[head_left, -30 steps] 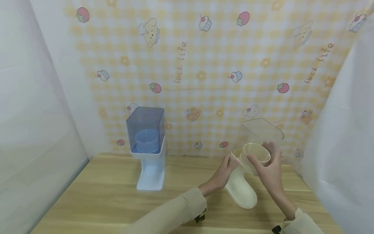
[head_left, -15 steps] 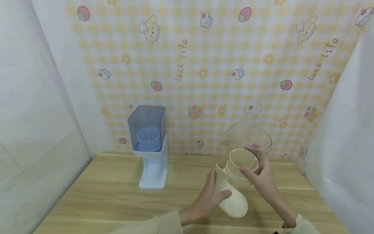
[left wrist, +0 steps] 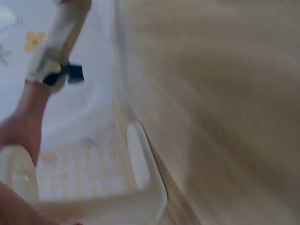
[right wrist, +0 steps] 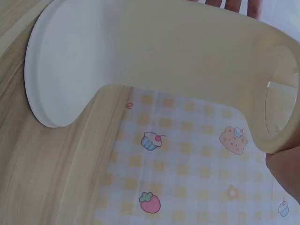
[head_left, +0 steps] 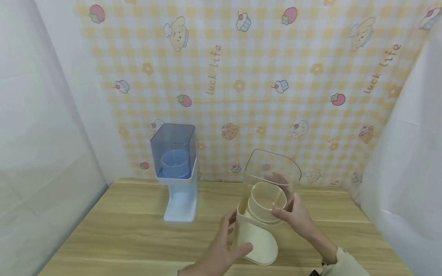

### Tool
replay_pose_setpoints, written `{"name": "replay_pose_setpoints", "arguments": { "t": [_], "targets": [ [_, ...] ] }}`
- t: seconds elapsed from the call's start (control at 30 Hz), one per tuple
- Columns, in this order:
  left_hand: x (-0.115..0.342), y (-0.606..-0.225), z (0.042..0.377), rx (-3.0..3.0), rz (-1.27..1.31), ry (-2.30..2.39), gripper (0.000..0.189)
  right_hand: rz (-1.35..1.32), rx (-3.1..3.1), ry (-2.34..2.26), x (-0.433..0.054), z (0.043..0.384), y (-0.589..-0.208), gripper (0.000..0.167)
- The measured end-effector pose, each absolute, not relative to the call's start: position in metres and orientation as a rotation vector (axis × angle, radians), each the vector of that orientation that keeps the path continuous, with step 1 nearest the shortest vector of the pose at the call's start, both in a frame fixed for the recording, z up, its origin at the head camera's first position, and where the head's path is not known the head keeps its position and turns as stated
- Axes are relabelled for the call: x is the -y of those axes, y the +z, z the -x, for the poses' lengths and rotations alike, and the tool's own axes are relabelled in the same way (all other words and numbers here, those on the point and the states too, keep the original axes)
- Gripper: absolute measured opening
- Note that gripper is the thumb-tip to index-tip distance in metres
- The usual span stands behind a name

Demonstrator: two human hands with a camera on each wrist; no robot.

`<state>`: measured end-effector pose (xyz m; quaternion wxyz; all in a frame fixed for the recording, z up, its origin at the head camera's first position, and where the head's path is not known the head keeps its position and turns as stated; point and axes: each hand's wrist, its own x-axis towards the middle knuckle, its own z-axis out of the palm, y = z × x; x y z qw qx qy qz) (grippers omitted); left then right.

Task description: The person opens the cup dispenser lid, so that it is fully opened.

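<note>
From where I stand, the cream dispenser (head_left: 257, 245) is in front of the person, toward the right of the wooden worktop (head_left: 121, 230); I can't tell whether its rounded foot rests flat. The right hand (head_left: 298, 216) has it by the upper part, thumb in front and fingers curled behind, showing through the clear cover (head_left: 272, 163). Inside that cover sits a cream cup (head_left: 261, 211). The left hand (head_left: 218, 251) is at the other side of the stand, fingers loosely spread and thumb held well apart, though I can't tell how firmly it touches. A blue dispenser (head_left: 180, 203) stands upright farther left, well apart, near the yellow checked cloth (head_left: 241, 57) hanging behind.
</note>
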<state>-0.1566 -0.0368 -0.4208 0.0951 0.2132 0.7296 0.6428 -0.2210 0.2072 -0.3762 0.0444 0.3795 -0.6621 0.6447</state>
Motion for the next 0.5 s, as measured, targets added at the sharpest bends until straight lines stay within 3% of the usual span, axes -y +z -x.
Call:
{"name": "replay_pose_setpoints", "arguments": {
  "t": [0.27, 0.5],
  "targets": [
    [0.068, -0.426, 0.214, -2.185, -0.945, 1.750, 0.108, -1.292, 2.021, 1.996, -0.190, 0.230, -0.374, 0.087],
    [0.075, -0.433, 0.236, -2.182, -1.001, 1.691, 0.120, -1.389, 2.085, 2.016, -0.179, 0.236, -0.370, 0.081]
  ]
}}
